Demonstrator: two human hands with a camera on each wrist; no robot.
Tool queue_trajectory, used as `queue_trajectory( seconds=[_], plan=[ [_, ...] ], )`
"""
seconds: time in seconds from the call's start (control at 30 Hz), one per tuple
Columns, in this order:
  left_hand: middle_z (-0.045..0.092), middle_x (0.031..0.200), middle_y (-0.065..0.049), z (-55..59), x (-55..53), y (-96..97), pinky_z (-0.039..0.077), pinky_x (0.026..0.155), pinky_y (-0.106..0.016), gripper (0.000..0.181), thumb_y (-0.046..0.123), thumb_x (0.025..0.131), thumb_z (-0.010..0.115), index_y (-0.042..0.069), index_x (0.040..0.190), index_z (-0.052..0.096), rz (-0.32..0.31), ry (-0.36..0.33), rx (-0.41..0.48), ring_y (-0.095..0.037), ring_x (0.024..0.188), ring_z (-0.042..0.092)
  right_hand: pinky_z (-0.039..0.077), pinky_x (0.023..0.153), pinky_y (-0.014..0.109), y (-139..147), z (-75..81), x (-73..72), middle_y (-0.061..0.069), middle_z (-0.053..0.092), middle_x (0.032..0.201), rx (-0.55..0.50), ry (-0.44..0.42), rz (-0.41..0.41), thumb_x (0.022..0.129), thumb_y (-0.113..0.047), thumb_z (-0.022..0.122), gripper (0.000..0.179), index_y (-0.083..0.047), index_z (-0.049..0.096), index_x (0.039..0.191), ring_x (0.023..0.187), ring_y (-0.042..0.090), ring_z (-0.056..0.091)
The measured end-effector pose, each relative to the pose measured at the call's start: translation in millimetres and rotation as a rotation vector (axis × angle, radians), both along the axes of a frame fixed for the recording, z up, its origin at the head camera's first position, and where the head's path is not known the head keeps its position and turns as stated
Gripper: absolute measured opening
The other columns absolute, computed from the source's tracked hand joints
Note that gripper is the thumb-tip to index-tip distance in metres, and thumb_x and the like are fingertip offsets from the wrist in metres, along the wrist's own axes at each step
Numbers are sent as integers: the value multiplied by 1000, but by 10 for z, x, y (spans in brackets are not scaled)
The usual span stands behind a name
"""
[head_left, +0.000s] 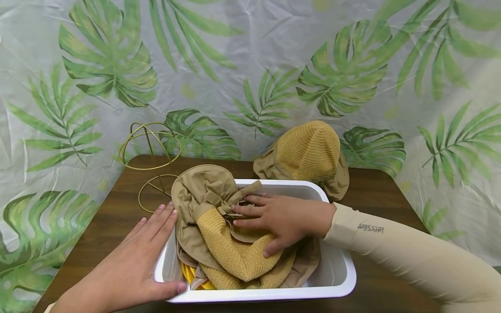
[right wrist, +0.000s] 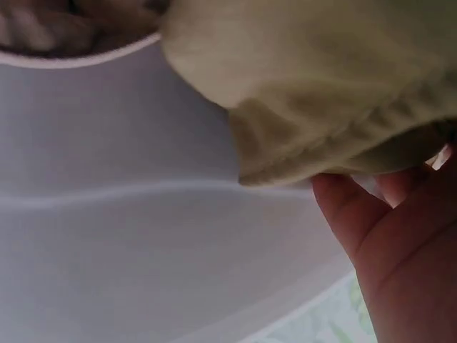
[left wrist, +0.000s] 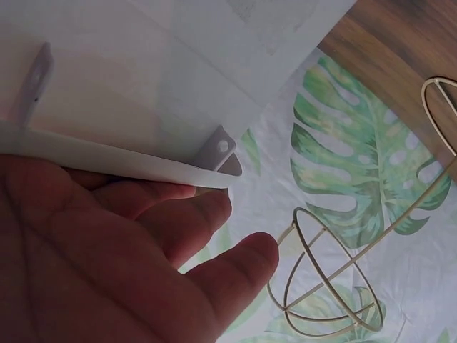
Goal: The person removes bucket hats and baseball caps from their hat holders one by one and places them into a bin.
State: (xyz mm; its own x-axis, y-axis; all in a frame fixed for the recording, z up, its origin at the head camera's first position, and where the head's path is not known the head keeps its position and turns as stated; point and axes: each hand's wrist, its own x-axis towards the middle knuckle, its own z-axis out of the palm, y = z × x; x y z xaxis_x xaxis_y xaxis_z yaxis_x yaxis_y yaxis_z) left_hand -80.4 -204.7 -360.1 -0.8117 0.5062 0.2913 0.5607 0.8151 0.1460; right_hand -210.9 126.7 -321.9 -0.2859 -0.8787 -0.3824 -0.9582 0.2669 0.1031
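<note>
Dark brown wood-grain table (head_left: 379,191). Standing on it: white tub (head_left: 274,295) — right of the left hand (head_left: 135,256), beneath the right hand (head_left: 287,219). Gold wire stand (head_left: 145,169) just beyond the left hand. Tan hat (head_left: 307,150) at far edge, beyond the right hand — underside hidden.

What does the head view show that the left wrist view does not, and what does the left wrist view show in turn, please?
Only the head view shows the right hand on the hats in the bin, and another hat behind it.
Only the left wrist view shows the tabs under the bin's rim.
Both show the left hand, bin, wire stand, table and leafy cloth.
</note>
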Motion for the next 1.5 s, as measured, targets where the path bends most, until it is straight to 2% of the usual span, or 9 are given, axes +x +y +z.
queue_trajectory(
  seconds=[0.17, 0.4, 0.53, 0.67, 0.87, 0.97, 1.07, 1.23, 1.5],
  plan=[
    [21, 161, -19, 19, 2, 5, -8, 114, -20, 122, 77, 74, 65, -2, 156, 21, 1, 7, -2, -34, 147, 22, 15, 118, 52, -32, -72, 9, -4, 6, 166, 42, 10, -21, 91, -72, 47, 85, -31, 18, 160, 150, 32, 8],
    [20, 162, -19, 21, -2, 14, -9, 114, -20, 122, 76, 75, 65, -2, 156, 20, -4, 6, -6, -34, 147, 22, 21, 117, 48, -60, -112, 19, -3, 12, 165, 100, -37, -65, 91, -69, 51, 83, -32, 22, 159, 149, 33, 13],
    [20, 162, -18, 24, -7, 23, -9, 113, -19, 121, 76, 75, 65, -2, 156, 21, 0, -1, -8, -34, 148, 21, 21, 117, 47, -37, -71, 16, -2, 15, 165, 71, -55, -73, 89, -68, 55, 84, -30, 26, 159, 149, 31, 15],
    [21, 162, -18, 34, -9, 35, -9, 113, -19, 121, 77, 74, 65, -2, 156, 22, 1, -4, -13, -33, 148, 21, 18, 118, 45, 7, 94, 53, 4, 16, 165, -8, -40, -75, 85, -68, 62, 88, -25, 34, 156, 150, 28, 15],
    [21, 162, -18, 48, 1, 31, -9, 113, -19, 121, 77, 74, 65, -1, 156, 22, 6, -4, -12, -34, 147, 22, 19, 118, 48, -4, 545, 159, 8, 22, 163, -124, 17, -63, 87, -69, 59, 84, -23, 39, 154, 149, 27, 18],
    [20, 162, -18, 51, 3, 24, -9, 113, -19, 121, 75, 74, 67, -1, 156, 21, 6, -1, -11, -35, 147, 23, 21, 117, 51, -74, 748, 146, 10, 24, 162, -184, 26, -42, 90, -66, 57, 81, -21, 38, 155, 149, 28, 19],
    [19, 162, -18, 53, 7, 18, -9, 114, -20, 121, 75, 74, 67, -1, 157, 20, 7, -6, -13, -35, 147, 22, 22, 116, 50, -191, 846, 74, 12, 25, 162, -245, 40, -21, 91, -64, 56, 81, -19, 36, 156, 149, 29, 20],
    [18, 163, -17, 57, 9, 13, -8, 114, -20, 120, 74, 75, 67, -1, 157, 21, 12, -24, -9, -35, 148, 21, 17, 118, 46, -472, 834, -93, 11, 20, 163, -273, 33, -20, 93, -62, 55, 81, -18, 33, 157, 149, 27, 17],
    [17, 163, -16, 54, 22, 19, -6, 115, -23, 119, 74, 76, 66, 0, 157, 20, 15, -41, -7, -37, 147, 22, 11, 120, 46, -860, 606, -324, 4, 11, 166, -249, 5, -58, 93, -65, 52, 81, -23, 29, 158, 151, 24, 7]
  ],
)
